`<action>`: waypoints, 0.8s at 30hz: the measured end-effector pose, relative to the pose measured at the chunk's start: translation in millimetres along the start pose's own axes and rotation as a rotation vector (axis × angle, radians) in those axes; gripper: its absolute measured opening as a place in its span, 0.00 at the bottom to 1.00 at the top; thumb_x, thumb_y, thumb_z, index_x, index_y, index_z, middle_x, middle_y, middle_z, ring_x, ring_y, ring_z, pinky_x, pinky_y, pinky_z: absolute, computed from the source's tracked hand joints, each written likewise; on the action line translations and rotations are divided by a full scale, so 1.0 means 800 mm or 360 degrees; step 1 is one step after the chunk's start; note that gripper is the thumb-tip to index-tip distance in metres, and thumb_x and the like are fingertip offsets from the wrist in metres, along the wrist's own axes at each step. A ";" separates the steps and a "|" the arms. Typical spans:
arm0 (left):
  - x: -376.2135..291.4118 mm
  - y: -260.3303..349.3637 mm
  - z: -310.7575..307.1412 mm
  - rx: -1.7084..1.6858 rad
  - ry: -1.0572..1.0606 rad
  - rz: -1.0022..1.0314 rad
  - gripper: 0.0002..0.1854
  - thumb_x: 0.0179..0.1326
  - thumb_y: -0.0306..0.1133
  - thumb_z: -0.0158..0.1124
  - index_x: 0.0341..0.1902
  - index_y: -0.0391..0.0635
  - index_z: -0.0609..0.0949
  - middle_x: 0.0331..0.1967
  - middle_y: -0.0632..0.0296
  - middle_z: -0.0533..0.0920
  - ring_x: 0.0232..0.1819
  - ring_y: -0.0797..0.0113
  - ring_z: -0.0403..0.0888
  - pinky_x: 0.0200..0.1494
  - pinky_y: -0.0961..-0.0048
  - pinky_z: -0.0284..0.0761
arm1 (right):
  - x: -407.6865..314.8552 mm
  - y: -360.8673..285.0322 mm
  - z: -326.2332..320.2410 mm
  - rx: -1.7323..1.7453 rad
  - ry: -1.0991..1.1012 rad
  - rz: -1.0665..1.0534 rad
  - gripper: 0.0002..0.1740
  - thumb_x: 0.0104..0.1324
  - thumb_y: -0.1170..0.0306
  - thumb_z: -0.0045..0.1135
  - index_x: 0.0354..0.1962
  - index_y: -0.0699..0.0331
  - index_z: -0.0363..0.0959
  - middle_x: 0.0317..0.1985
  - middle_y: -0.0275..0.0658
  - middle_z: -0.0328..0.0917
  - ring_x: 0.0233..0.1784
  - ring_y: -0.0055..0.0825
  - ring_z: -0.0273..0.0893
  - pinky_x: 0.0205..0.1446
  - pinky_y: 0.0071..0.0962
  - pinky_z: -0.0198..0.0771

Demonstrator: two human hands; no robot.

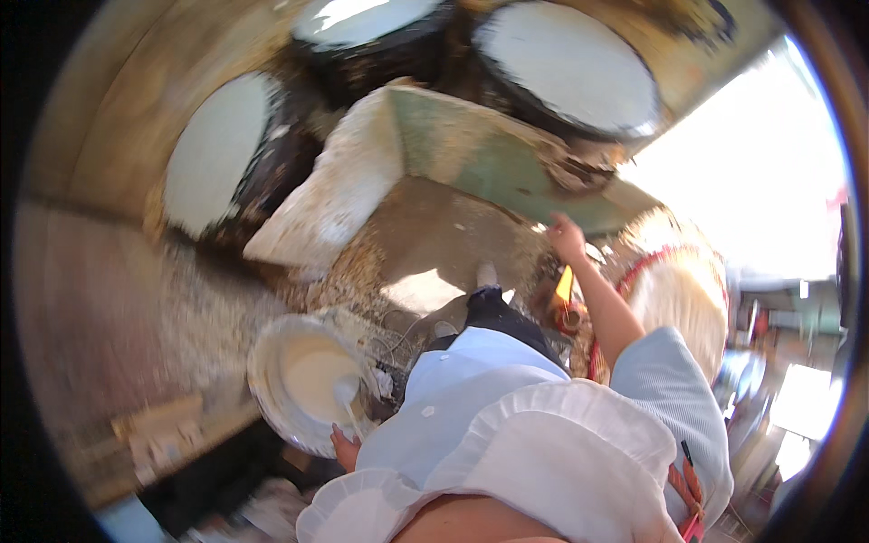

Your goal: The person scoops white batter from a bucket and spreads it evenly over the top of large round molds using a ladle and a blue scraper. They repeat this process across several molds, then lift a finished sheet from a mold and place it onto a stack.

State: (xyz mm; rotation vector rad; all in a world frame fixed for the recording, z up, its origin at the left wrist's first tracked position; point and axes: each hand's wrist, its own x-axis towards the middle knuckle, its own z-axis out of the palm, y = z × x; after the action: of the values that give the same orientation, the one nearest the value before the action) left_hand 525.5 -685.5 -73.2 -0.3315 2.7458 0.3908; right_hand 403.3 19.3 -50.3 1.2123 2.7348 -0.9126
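Note:
My left hand (345, 449) is low beside the rim of a wide pale basin (261, 380), its fingers apart. The basin holds a cream-coloured liquid (312, 373). A ladle (346, 390) rests in it, its handle leaning towards my left hand; contact between them is unclear. My right hand (567, 237) reaches forward, blurred, one finger stretched out and no held object visible. It is near the lower edge of a worn green panel (468, 149). Below my right hand stands a red and yellow object (565, 292), too blurred to name.
Three large round pale-topped forms (220, 156) (366, 20) (570, 64) with dark sides stand beyond a whitish slab (339, 183) and the green panel. Crumbs litter the floor (360, 265). A red-rimmed round container (679, 292) with pale contents is at my right. Bright light enters on the right.

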 end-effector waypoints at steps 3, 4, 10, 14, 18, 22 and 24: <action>0.110 0.096 -0.024 -0.0357 -0.0111 0.0140 0.32 0.52 0.28 0.60 0.62 0.40 0.62 0.41 0.54 0.71 0.35 0.61 0.75 0.39 0.69 0.72 | -0.023 0.076 -0.081 0.0259 0.0760 0.0403 0.26 0.54 0.67 0.53 0.53 0.54 0.63 0.38 0.45 0.72 0.47 0.42 0.70 0.50 0.36 0.66; 0.143 0.117 -0.020 -0.0466 -0.0143 0.0198 0.31 0.53 0.28 0.59 0.61 0.40 0.62 0.40 0.55 0.72 0.33 0.64 0.75 0.38 0.71 0.73 | -0.036 0.095 -0.102 0.0242 0.0971 0.0574 0.27 0.55 0.67 0.53 0.54 0.55 0.61 0.43 0.45 0.70 0.51 0.42 0.67 0.53 0.36 0.64; 0.326 0.260 0.009 -0.0954 -0.1243 0.0098 0.22 0.59 0.33 0.54 0.56 0.40 0.68 0.34 0.59 0.78 0.27 0.71 0.76 0.28 0.76 0.72 | -0.151 0.289 -0.121 0.0085 0.1579 0.1877 0.40 0.53 0.60 0.55 0.61 0.56 0.48 0.63 0.46 0.51 0.65 0.44 0.50 0.63 0.44 0.53; 0.333 0.347 0.010 -0.0787 -0.1201 0.0227 0.20 0.59 0.34 0.54 0.54 0.42 0.69 0.34 0.60 0.78 0.27 0.72 0.76 0.28 0.77 0.72 | -0.275 0.365 -0.092 0.0149 0.1532 0.3023 0.44 0.51 0.55 0.57 0.62 0.55 0.45 0.63 0.47 0.47 0.65 0.46 0.48 0.62 0.50 0.50; 0.373 0.383 0.042 -0.0357 -0.1322 0.0447 0.19 0.60 0.36 0.54 0.53 0.42 0.71 0.34 0.61 0.78 0.28 0.70 0.76 0.30 0.74 0.72 | -0.355 0.353 -0.074 -0.0144 0.1737 0.3932 0.33 0.56 0.56 0.55 0.57 0.58 0.57 0.57 0.41 0.60 0.55 0.43 0.63 0.58 0.46 0.59; 0.331 0.474 0.020 -0.0257 -0.1455 0.0639 0.20 0.60 0.38 0.55 0.53 0.41 0.72 0.34 0.62 0.78 0.31 0.71 0.76 0.34 0.72 0.72 | -0.377 0.368 -0.072 0.0046 0.1761 0.3733 0.34 0.56 0.56 0.55 0.57 0.58 0.57 0.57 0.41 0.60 0.56 0.42 0.63 0.58 0.46 0.59; 0.348 0.479 0.022 -0.0353 -0.1518 0.0629 0.21 0.61 0.39 0.55 0.54 0.42 0.71 0.33 0.62 0.78 0.31 0.72 0.75 0.34 0.73 0.72 | -0.383 0.378 -0.073 0.0169 0.1738 0.3553 0.34 0.56 0.56 0.55 0.57 0.59 0.57 0.57 0.41 0.60 0.56 0.42 0.62 0.58 0.46 0.59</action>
State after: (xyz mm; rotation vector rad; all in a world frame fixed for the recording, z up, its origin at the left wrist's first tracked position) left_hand 171.6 -371.8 -105.0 0.2981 1.8092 0.7268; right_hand 836.5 3.3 -81.6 3.3921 -0.1962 0.1306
